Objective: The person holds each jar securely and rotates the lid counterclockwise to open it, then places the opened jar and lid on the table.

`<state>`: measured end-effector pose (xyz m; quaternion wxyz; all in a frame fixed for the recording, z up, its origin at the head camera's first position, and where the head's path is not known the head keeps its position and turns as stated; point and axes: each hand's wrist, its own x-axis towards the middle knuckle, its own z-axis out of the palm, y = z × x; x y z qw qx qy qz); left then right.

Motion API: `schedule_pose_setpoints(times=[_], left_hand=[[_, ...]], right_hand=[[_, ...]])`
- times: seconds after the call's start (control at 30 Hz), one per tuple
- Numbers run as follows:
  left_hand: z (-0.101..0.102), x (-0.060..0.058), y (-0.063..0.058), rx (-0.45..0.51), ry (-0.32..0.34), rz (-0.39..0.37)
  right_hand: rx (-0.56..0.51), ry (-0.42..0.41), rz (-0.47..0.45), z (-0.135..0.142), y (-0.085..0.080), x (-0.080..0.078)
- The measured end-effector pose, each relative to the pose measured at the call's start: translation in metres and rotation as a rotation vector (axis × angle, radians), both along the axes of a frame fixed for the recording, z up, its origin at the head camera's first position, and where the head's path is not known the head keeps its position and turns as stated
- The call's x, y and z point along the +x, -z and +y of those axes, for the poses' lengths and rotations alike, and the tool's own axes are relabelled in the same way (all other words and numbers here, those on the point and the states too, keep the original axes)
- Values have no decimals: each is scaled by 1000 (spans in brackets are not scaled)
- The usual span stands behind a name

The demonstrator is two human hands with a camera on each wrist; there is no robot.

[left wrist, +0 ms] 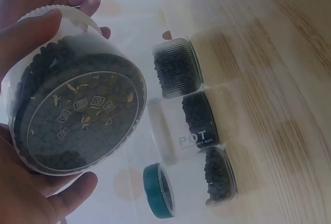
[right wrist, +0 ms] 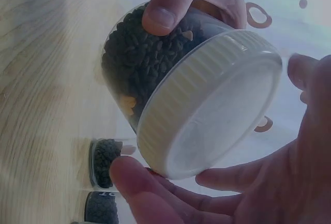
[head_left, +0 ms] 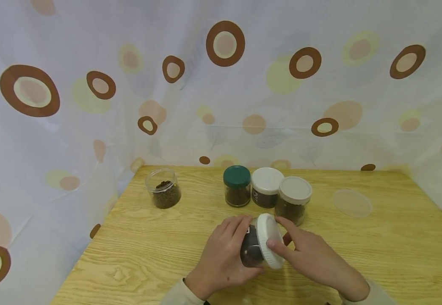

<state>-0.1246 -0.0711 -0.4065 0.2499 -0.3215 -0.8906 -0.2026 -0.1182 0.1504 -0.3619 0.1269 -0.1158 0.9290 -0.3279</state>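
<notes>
Near the table's front a clear jar point(head_left: 251, 250) with dark contents is tilted on its side, its ribbed white lid point(head_left: 269, 240) facing right. My left hand point(head_left: 225, 254) grips the jar's body, thumb across it in the right wrist view. My right hand point(head_left: 312, 256) holds the lid at its rim with thumb and fingers spread around it. Dark pellets with a few pale bits show through the jar's base point(left wrist: 83, 120) in the left wrist view. Just behind stand a green-lidded jar point(head_left: 237, 186), a white-lidded POT jar point(head_left: 266, 186) and another white-lidded jar point(head_left: 293, 201).
An uncovered clear tub point(head_left: 164, 190) with dark grains stands at the back left of the wooden table point(head_left: 129, 254). On the right lies a flat translucent disc point(head_left: 352, 203). A patterned curtain point(head_left: 190, 101) hangs behind and along the sides.
</notes>
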Motion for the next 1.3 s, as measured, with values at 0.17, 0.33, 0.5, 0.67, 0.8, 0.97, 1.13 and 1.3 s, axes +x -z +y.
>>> schedule_pose_setpoints(times=[0.17,0.33,0.5,0.67,0.8,0.97,1.13,1.3], left_hand=[[-2,1,0,19,27,-27],[-3,1,0,34,47,-30],[-3,1,-2,42,57,-59],[-2,2,-3,45,56,-74],[-2,1,-2,41,49,-66],[-2,0,-1,49,40,-84],[-3,0,-1,62,29,-88],[-3,0,-3,58,18,-77]], right_hand=[[-59,-137,75,7,3,1],[-64,-287,322,14,5,5],[-53,-319,437,15,7,7],[-34,-318,453,15,6,5],[-31,-322,456,16,5,5],[-55,-321,467,16,7,5],[-72,-229,319,16,5,5],[-91,-47,67,12,-2,2]])
